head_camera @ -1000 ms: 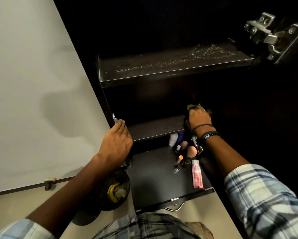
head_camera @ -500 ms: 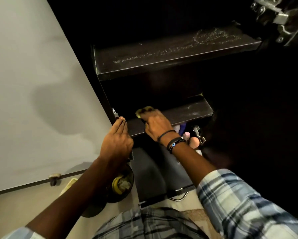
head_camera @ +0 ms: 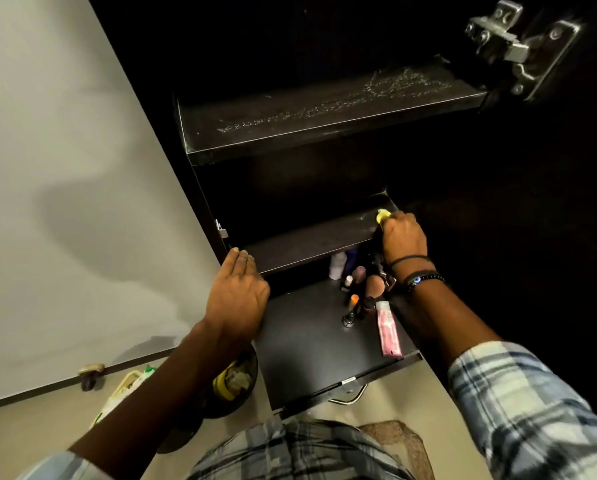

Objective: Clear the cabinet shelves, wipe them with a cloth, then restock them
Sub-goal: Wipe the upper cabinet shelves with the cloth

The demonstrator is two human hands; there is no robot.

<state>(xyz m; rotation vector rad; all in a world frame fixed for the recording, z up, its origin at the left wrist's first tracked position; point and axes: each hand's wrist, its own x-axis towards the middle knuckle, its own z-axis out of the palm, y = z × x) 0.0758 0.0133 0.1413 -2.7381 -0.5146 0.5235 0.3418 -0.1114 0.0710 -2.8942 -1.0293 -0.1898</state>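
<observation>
The dark cabinet has an upper shelf (head_camera: 324, 116) streaked with pale dust and a bare middle shelf (head_camera: 307, 240). My right hand (head_camera: 402, 237) grips a yellow cloth (head_camera: 383, 215) at the right end of the middle shelf. Only a small tip of the cloth shows past my fingers. My left hand (head_camera: 236, 296) rests with straight fingers on the cabinet's left front edge, at the middle shelf's corner. On the lower surface (head_camera: 307, 341) lie a pink tube (head_camera: 388, 329), a white bottle (head_camera: 337, 266) and several small cosmetic items (head_camera: 359, 296).
An open pale cabinet door (head_camera: 65, 185) fills the left side. A metal hinge (head_camera: 522, 46) sits at the top right. On the floor below stand a dark bin (head_camera: 234, 379) with rubbish and a pale bag (head_camera: 124, 389). A metal handle (head_camera: 349, 398) hangs under the lower surface.
My right hand swept the cloth from the shelf's right end to its left part, then back to the right end. My left hand stayed on the cabinet edge.
</observation>
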